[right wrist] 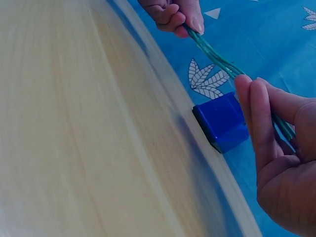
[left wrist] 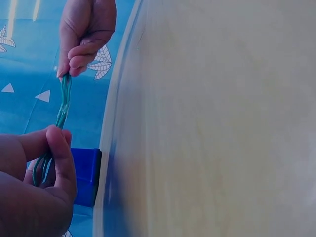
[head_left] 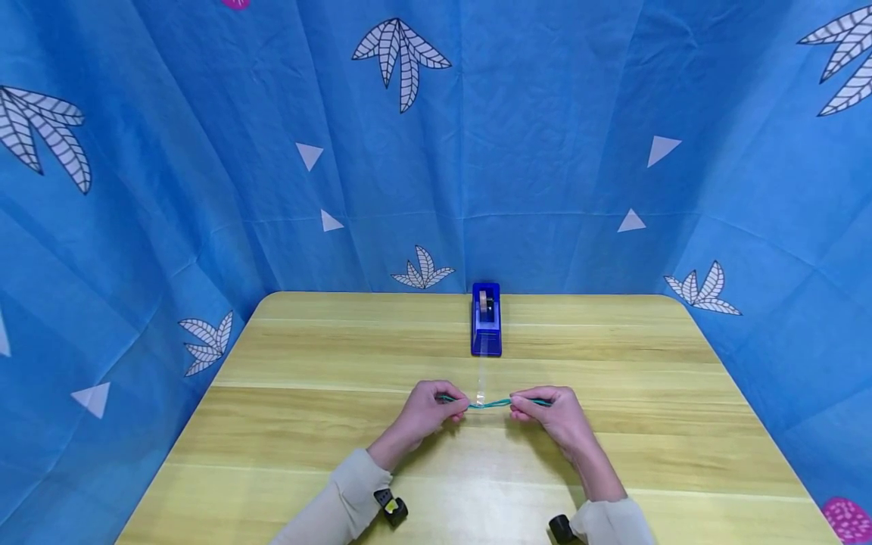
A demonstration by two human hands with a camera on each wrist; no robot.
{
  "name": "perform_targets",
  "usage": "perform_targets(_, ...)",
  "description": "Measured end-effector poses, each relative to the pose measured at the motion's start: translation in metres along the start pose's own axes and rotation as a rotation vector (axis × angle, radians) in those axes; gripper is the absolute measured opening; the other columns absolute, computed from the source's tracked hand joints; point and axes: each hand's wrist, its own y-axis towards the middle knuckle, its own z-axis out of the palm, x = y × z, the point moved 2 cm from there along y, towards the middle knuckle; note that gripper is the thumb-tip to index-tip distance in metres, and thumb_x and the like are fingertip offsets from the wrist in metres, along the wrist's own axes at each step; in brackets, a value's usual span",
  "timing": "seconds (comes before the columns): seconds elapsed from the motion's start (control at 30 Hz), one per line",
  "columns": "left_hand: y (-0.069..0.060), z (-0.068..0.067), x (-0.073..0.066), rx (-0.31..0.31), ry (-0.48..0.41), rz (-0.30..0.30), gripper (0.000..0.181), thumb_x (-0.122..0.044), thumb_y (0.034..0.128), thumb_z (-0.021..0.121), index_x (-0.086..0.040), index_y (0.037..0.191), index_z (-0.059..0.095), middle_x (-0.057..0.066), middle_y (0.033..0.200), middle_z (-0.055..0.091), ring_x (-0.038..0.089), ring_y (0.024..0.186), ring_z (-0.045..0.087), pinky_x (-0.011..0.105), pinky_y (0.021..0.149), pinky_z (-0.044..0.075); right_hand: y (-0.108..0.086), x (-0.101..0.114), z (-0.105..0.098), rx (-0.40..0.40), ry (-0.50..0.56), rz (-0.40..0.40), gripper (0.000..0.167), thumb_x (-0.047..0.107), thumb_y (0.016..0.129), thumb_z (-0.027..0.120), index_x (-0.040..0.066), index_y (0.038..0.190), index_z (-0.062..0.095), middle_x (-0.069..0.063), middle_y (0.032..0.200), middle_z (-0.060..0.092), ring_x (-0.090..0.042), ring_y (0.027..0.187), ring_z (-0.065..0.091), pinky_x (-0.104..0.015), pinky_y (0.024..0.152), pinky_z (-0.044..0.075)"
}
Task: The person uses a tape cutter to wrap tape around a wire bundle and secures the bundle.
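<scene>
Pale-sleeved left hand (head_left: 432, 409) and right hand (head_left: 557, 412), nearside of the blue plastic tape dispenser (head_left: 487, 342), pinch thin green strands (right wrist: 215, 55), middle span exposed between fingertips (right wrist: 243, 85).

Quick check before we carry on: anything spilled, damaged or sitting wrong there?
Nothing stands out. The blue tape dispenser sits upright on the table, and I see no spill or damage. A clear tape strip runs from it toward the green strands, which the left hand and right hand pinch.
</scene>
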Motion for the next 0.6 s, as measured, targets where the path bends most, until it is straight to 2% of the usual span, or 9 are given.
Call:
perform_targets(0.1, 0.0002, 0.0005, -0.0002, -0.026, 0.04, 0.025, 0.009, -0.006, 0.0922, 0.076, 0.002, 0.096, 0.076, 0.016, 0.084, 0.074, 0.014, 0.069, 0.067, 0.022, 0.064, 0.056, 0.0001, 0.0004, -0.0003, 0.026, 0.012, 0.015, 0.028, 0.003, 0.097, 0.07, -0.017, 0.116, 0.067, -0.019, 0.098, 0.077, -0.018, 0.083, 0.078, -0.028, 0.082, 0.063)
perform_targets(0.33, -0.0013, 0.0011, -0.0066, -0.051, 0.129, 0.055, 0.006, -0.006, 0.0918, 0.077, 0.0, 0.094, 0.077, 0.003, 0.077, 0.072, 0.014, 0.067, 0.065, 0.022, 0.06, 0.054, -0.0009, 0.0014, -0.001, 0.083, -0.008, 0.081, 0.035, 0.016, 0.101, 0.068, -0.015, 0.117, 0.066, -0.011, 0.088, 0.077, -0.016, 0.077, 0.075, -0.026, 0.077, 0.063)
perform_targets(0.6, -0.0008, 0.0005, -0.0063, -0.059, 0.153, 0.064, 0.005, -0.007, 0.0914, 0.078, -0.002, 0.093, 0.078, 0.004, 0.078, 0.072, 0.015, 0.068, 0.066, 0.024, 0.06, 0.054, -0.0007, 0.001, -0.0025, 0.102, 0.004, 0.094, 0.032, 0.015, 0.1, 0.07, -0.013, 0.116, 0.068, -0.005, 0.084, 0.076, -0.013, 0.075, 0.075, -0.025, 0.076, 0.063)
